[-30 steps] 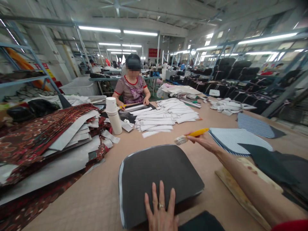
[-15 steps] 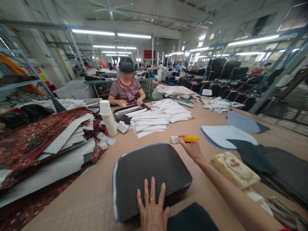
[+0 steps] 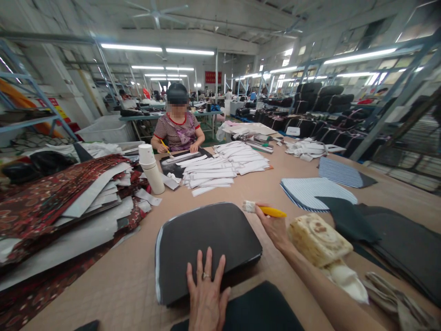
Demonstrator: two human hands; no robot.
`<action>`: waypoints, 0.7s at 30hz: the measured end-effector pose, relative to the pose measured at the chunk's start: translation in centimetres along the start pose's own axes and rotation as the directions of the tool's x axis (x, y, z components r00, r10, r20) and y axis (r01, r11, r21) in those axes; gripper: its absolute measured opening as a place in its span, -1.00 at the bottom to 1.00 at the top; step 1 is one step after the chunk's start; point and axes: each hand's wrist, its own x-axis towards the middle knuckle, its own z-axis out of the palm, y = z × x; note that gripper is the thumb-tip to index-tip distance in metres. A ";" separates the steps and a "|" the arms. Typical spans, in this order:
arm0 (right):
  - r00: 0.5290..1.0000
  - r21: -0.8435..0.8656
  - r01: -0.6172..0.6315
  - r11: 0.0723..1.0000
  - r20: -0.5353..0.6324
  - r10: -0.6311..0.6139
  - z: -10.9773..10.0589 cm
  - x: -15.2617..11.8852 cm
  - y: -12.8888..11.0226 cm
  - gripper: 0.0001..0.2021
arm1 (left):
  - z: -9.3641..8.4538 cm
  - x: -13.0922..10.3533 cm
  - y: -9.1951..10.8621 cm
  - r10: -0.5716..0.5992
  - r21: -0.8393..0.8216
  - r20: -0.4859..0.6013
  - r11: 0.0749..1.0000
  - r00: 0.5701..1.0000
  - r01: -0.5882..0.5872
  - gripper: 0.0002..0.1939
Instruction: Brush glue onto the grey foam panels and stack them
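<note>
My left hand lies flat with fingers spread on a stack of dark grey rounded panels. White glue-like smears run along the stack's left and top edges. Just past its upper right corner, my right hand is closed around a brush with a yellow handle. The brush's whitish, caked head points left, above the table. A dark green piece lies at the near edge, partly behind my left hand. Beside my right forearm sits a stained cream-coloured container.
Patterned red-brown sheets are heaped at left. White strips lie before a person seated opposite, who holds a yellow-handled brush. Stacked cups stand nearby. Blue-striped pieces and dark panels lie at right.
My view has shifted slightly, so the stack and both hands appear further left or lower. My hands keep their holds. The person opposite now shows a raised brush over the dark board.
</note>
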 end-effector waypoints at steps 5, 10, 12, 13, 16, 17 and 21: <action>0.999 0.038 -0.017 0.999 0.045 0.016 1.3 1.2 -0.2 -0.53 | -0.4 -0.1 0.1 0.022 0.059 0.005 0.998 1.000 -0.022 -0.25; 0.998 0.010 -0.009 1.000 0.060 0.008 0.5 -0.1 0.1 -0.63 | -0.6 -0.1 0.3 0.040 0.106 -0.021 0.994 0.999 -0.038 -0.26; 0.997 -0.009 -0.010 1.000 0.073 0.011 -0.6 -1.2 0.0 -0.65 | -0.8 -0.1 0.4 0.034 0.104 -0.016 0.994 0.999 -0.032 -0.29; 0.997 -0.018 -0.013 1.000 0.080 0.014 -1.1 -1.8 -0.1 -0.67 | -1.0 -0.1 0.5 0.029 0.101 -0.012 0.995 1.000 -0.027 -0.30; 0.995 -0.038 -0.010 0.999 0.096 0.014 -2.7 -4.0 -0.6 -0.71 | -1.6 0.0 0.7 0.017 0.089 0.010 0.996 1.000 -0.018 -0.32; 0.996 -0.043 0.001 0.999 0.093 0.003 -3.3 -4.8 -0.8 -0.72 | -1.7 0.0 0.8 0.018 0.084 0.018 0.996 1.000 -0.019 -0.32; 0.995 -0.056 0.064 0.996 0.082 -0.059 -5.8 -9.3 -1.9 -0.78 | -1.8 0.0 1.0 0.011 0.046 0.042 0.999 0.999 -0.013 -0.31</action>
